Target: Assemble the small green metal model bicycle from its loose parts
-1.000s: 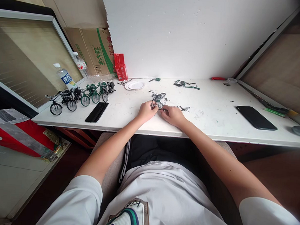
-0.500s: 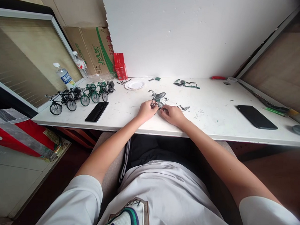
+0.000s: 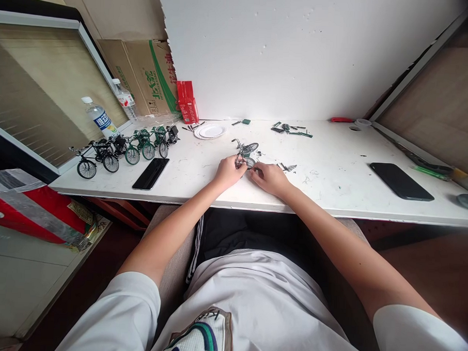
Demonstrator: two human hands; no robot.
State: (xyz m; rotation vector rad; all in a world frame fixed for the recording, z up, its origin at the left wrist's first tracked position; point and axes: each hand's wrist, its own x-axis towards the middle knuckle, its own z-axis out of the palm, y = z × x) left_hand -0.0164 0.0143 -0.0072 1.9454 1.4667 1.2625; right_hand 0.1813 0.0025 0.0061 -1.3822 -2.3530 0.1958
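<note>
At the middle of the white table, near its front edge, a miniature bicycle (image 3: 251, 148) with dark wheels and handlebars is held between both hands. My left hand (image 3: 230, 174) is closed on its near-left part, thumb and fingers pinching it. From the right, my right hand (image 3: 270, 178) has its fingertips pressed together at the lower wheel; whether a small part sits in that pinch is too small to make out. Just right of the bicycle lie small loose dark parts (image 3: 287, 168). The fingers hide part of the bicycle's near side.
Several finished miniature bicycles (image 3: 141, 144) stand at the left, behind a phone (image 3: 151, 174). White paper plates (image 3: 209, 131), a red box (image 3: 187, 102) and loose green parts (image 3: 292, 130) are at the back. A black phone (image 3: 401, 182) lies right; bottles (image 3: 100, 119) stand left.
Both hands stay at the bicycle in nearly the same pose. The view has shifted very slightly; nothing else visibly moved.
</note>
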